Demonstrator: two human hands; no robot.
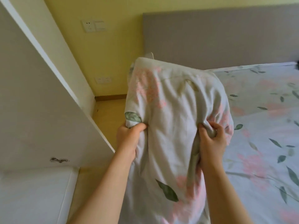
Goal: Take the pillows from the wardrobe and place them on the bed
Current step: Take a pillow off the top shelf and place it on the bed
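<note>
A pillow in a pale cover with pink flowers and green leaves hangs upright in front of me, held off the floor at the bed's left edge. My left hand is shut on its left side, bunching the fabric. My right hand grips a fold on its right side. The bed, under a matching floral sheet, lies to the right and beyond the pillow. The white wardrobe stands on the left, its door closed as far as I see.
A grey padded headboard runs along the back wall. A yellow wall carries two sockets. A narrow strip of wooden floor lies between wardrobe and bed. A white surface sits at lower left.
</note>
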